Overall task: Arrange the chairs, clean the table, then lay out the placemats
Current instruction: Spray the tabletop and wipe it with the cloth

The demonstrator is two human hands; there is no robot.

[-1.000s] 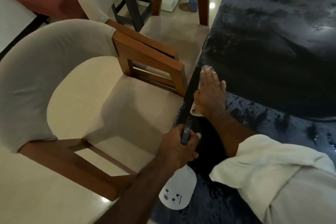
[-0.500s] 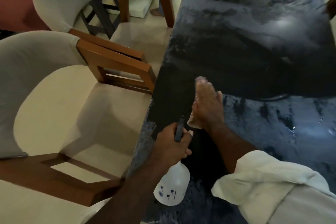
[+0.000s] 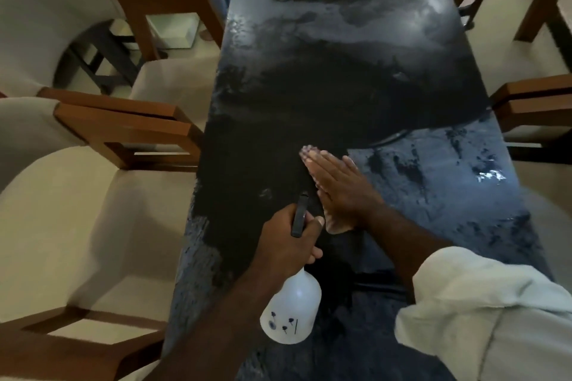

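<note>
A pale cloth (image 3: 335, 228) lies under the right hand (image 3: 342, 193), whose fingers (image 3: 315, 161) press flat and straight on the dark, glossy, wet-streaked surface (image 3: 340, 56). Just beside it, the left hand (image 3: 288, 244) curls round the neck of a translucent white spray bottle (image 3: 292, 312), its body hanging down. Cushioned wooden chairs (image 3: 93, 226) stand at the left.

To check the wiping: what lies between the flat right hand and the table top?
A pale cloth lies under the right hand, on the dark table; only its edges show, at the wrist and fingertips, in the head view.
</note>
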